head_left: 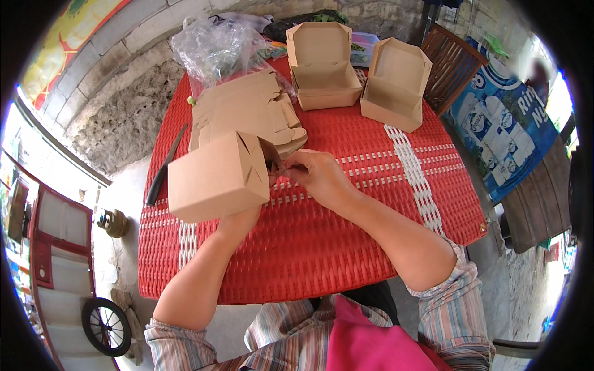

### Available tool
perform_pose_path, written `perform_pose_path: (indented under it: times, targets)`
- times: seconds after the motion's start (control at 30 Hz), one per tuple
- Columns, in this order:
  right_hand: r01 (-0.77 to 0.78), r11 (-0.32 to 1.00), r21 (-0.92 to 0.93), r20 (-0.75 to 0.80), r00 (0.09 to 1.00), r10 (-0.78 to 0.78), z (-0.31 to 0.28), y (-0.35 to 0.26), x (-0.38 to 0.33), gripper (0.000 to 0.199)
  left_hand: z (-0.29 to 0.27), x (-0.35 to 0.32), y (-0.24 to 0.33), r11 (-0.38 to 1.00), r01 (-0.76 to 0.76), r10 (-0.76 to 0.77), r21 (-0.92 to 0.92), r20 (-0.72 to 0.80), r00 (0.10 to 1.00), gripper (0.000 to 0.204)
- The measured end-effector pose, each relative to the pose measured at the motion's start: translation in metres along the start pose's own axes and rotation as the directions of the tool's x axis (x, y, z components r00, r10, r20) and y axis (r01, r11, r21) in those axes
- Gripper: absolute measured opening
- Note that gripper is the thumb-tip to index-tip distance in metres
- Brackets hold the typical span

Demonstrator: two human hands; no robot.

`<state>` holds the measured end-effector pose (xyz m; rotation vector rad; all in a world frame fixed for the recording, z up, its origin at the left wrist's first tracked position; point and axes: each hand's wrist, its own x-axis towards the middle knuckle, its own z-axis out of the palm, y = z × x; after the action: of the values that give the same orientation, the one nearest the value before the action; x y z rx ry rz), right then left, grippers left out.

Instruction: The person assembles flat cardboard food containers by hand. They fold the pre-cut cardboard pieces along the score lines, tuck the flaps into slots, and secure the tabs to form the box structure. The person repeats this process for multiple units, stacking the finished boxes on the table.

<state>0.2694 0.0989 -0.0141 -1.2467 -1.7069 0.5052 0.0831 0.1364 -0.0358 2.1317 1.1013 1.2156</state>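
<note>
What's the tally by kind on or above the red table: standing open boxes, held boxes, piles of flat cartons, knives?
Standing open boxes: 2
Held box: 1
Pile of flat cartons: 1
Knife: 1
Total: 5

Left of the hands (322, 178) we see a knife (164, 167); beyond them, a clear plastic bag (216, 52); far right, a wooden chair (450, 67).

Single view from person's head, left fisheye of pair, facing down and forward. Near range: right hand (322, 176) over red tabletop (303, 253) mid-view, forearms (396, 235) entering from lower edge; wall (148, 36) farther off.
</note>
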Motion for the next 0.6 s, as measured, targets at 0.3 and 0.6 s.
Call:
perform_pose_path:
  times: [0.3, 0.6]
  targets:
    - [0.002, 0.998, 0.068, 0.003, 1.000, -0.002, -0.002, 0.001, 0.000, 0.015, -0.006, 0.002, 0.019, 0.991, 0.113, -0.105, -0.074, 0.106, 0.989, 0.010]
    - [0.067, 0.990, 0.127, -0.076, 0.995, -0.058, 0.000, 0.001, 0.000, 0.016, -0.012, -0.005, 0.036, 0.809, 0.063, -0.069, -0.584, 0.012, 0.998, 0.012]
